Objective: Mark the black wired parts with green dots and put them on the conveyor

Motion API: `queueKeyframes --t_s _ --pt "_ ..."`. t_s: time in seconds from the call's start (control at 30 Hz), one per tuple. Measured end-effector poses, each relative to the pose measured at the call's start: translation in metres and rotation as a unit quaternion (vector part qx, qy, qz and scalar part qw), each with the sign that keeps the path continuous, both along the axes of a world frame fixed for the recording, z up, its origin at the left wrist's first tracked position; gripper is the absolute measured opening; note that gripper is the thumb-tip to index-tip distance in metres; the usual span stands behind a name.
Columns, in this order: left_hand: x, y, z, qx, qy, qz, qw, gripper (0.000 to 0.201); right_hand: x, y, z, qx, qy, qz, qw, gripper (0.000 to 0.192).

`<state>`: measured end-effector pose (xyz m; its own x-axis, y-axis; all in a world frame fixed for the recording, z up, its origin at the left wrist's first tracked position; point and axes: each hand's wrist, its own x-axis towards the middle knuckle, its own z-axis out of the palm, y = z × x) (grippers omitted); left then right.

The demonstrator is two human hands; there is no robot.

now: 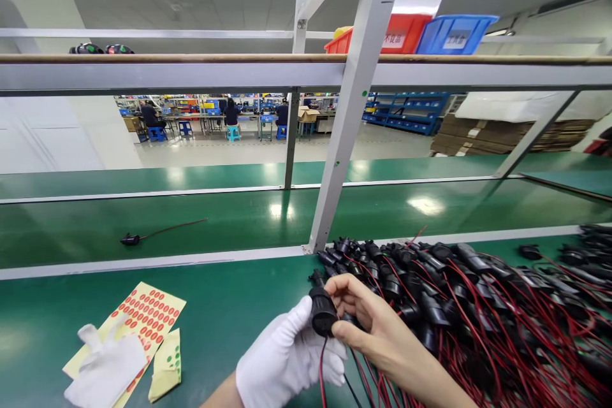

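My left hand (291, 357), in a white glove, grips a black cylindrical part with wires (323, 313), its thumb along the left side. A red wire and a black wire hang from the lower end. Bare, my right hand (368, 319) has its thumb and bent fingers at the part's right side, pinching it. The part is tilted, with its narrow end pointing up and away. Directly beyond and right of my hands lies a big pile of similar black parts (435, 312) with red and black wires.
At the left lie a white glove (108, 363), a sheet of red oval stickers (155, 309) and a piece with green stickers (166, 363). One wired black part (130, 240) sits on the green conveyor belt (229, 226). A metal post (342, 127) rises ahead; red (408, 32) and blue (454, 32) bins stand overhead.
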<state>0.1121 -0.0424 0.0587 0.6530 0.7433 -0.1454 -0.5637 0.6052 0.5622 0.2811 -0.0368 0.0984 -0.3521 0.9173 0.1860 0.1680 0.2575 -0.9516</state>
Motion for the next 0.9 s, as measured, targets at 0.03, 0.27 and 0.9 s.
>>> queueKeyframes --t_s 0.03,0.27,0.9 --pt "-0.001 -0.002 0.005 0.020 0.005 0.009 1.000 0.064 0.001 -0.001 -0.001 0.009 -0.001 0.000 1.000 0.022" --pt "-0.016 -0.005 0.037 0.292 0.294 0.147 0.898 0.029 0.015 -0.008 -0.002 0.235 -0.072 0.019 0.969 0.057" --pt "-0.008 -0.015 0.023 0.454 0.457 0.301 0.704 0.032 0.000 -0.011 -0.012 -0.012 0.081 -0.057 0.995 0.045"
